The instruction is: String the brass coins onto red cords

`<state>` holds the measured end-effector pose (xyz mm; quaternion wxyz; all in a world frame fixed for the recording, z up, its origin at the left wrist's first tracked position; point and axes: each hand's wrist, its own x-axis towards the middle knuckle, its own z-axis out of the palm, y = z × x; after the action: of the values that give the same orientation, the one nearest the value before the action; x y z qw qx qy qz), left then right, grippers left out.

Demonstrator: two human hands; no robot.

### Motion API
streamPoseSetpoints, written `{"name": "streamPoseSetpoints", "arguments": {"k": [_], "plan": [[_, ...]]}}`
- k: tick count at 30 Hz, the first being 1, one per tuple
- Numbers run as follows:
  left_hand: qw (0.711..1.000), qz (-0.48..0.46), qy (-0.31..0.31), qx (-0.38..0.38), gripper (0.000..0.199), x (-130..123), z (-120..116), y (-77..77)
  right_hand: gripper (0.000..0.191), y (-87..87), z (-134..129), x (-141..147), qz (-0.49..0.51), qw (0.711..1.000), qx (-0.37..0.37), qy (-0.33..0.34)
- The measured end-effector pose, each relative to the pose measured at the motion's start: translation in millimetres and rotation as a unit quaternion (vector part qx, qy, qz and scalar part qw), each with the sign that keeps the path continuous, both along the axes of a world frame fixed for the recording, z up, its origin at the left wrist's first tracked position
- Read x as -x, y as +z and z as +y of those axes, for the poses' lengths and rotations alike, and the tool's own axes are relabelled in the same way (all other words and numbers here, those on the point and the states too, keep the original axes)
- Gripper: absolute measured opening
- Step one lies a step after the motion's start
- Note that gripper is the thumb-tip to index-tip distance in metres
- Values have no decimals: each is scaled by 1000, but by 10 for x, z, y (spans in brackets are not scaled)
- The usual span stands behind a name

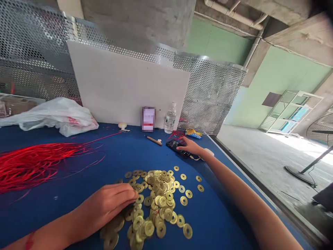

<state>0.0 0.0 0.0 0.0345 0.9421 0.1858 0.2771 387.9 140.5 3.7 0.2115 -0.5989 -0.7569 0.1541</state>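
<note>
My left hand [111,203] rests at the left edge of a heap of brass coins [162,201] with square holes. Its fingers are pressed together, fingertips against the coins; whether one is pinched between them is hidden. Farther off, my right hand [191,146] reaches over a black phone [179,148] lying flat on the blue tabletop [109,159]. Its fingers are stretched out and touch the screen. A white cord runs by the phone to a white object [208,152] partly behind my wrist.
Long red cords [39,163] spread at the left, below a white plastic bag [54,116]. Along the back board [130,83] stand a second phone [148,119] and a water bottle [170,118]. A brown pen-like stick [154,140] and a yellow-blue wrapper [194,133] lie nearby.
</note>
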Motion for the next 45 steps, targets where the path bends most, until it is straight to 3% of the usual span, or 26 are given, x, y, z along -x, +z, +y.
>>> {"name": "streamPoseSetpoints", "arguments": {"k": [2, 6, 10, 14, 17, 21, 25, 28, 32, 36, 38, 43, 45], "plan": [[1000, 4, -26, 11, 20, -21, -5, 11, 72, 6, -67, 164, -21, 1000, -3, -17], [999, 10, -44, 16, 19, -23, -11, 3, 71, 125, -98, 391, -74, 995, 25, -66], [998, 31, -47, 7, 21, 8, 12, -52, 67, 260, -118, 443, -95, 992, 41, -73], [997, 47, -52, 10, 21, 28, 48, -107, 69, 260, -148, 459, -97, 987, 32, -124], [997, 43, -61, 10, 22, 27, 59, -120, 69, 247, -150, 381, -43, 988, 42, -144], [997, 39, -71, 1, 25, 23, 58, -116, 58, 314, -208, 71, 85, 986, 118, -76], [996, 38, -82, -7, 25, 21, 60, -109, 60, 372, -332, -253, 123, 976, 174, -39], [995, 33, -93, -10, 26, 23, 63, -102, 54, 341, -364, -361, 129, 980, 153, -18], [994, 23, -103, -15, 25, 24, 69, -102, 29, 263, -278, -334, 108, 991, 78, 31], [994, 24, -103, -20, 25, 19, 71, -101, 22, 222, -104, -175, 51, 994, 45, -89], [994, 25, -102, -25, 26, 19, 63, -86, 19, 212, -24, -79, 37, 992, 33, -113], [993, 41, -107, -28, 26, 24, 28, -25, 49, 168, 32, 141, 46, 996, 49, -61], [993, 47, -107, -25, 25, 25, 23, -15, 62, 148, 18, 204, 33, 996, 46, -72]]}}
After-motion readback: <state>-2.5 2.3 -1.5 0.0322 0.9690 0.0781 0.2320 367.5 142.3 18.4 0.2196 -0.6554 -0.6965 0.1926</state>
